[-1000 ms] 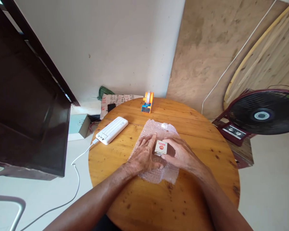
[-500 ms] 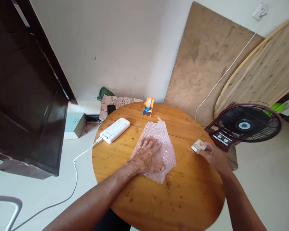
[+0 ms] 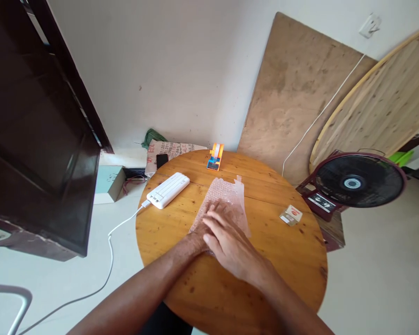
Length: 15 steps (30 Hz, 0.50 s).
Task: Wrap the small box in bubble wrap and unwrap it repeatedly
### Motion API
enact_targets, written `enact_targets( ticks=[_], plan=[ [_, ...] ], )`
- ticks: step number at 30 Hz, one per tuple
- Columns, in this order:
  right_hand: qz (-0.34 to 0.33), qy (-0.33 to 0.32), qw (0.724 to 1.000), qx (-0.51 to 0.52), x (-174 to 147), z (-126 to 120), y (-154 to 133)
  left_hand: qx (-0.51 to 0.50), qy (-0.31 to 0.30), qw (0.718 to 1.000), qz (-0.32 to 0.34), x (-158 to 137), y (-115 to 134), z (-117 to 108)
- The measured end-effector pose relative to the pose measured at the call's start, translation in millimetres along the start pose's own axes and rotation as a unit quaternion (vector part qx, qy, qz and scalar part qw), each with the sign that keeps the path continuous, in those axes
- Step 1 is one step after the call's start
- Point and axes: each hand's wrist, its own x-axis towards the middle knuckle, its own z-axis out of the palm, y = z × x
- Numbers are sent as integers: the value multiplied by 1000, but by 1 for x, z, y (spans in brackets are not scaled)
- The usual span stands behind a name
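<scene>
A sheet of clear pinkish bubble wrap (image 3: 226, 187) lies on the round wooden table (image 3: 272, 274). My left hand (image 3: 199, 232) rests flat on it, fingers stretched toward the far side and partly hidden under my right hand. Over it comes my right hand (image 3: 232, 246), its fingers extended across the back of the left and nothing visible in its grasp. To the right stands a small box (image 3: 291, 215) with a red mark on top, apart from both hands.
An orange and blue tape dispenser (image 3: 215, 157) stands at the table's far edge. On the left lies a white power bank (image 3: 168, 190) with a white cable (image 3: 111, 246) running to the floor. A dark red fan (image 3: 352, 183) is beyond the right edge.
My right hand has let go of the small box, leaving it on the table, and moved left onto my left hand. The bubble wrap's right side has shifted inward.
</scene>
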Motion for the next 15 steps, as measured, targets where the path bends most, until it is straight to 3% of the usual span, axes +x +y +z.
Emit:
enact_targets(
  ticks=[4, 8, 11, 15],
  plan=[
    [107, 37, 988, -105, 25, 16, 60, -8, -4, 1000, 22, 0, 1, -4],
    [202, 40, 957, -202, 11, 11, 120, -24, -17, 999, 19, -1, -2, -8],
    [201, 48, 954, -216, -3, 13, 137, -33, -29, 999, 18, -1, -4, -8],
    [195, 66, 956, -209, -7, 18, 136, -37, -46, 998, 17, 0, -6, -8]
  ],
)
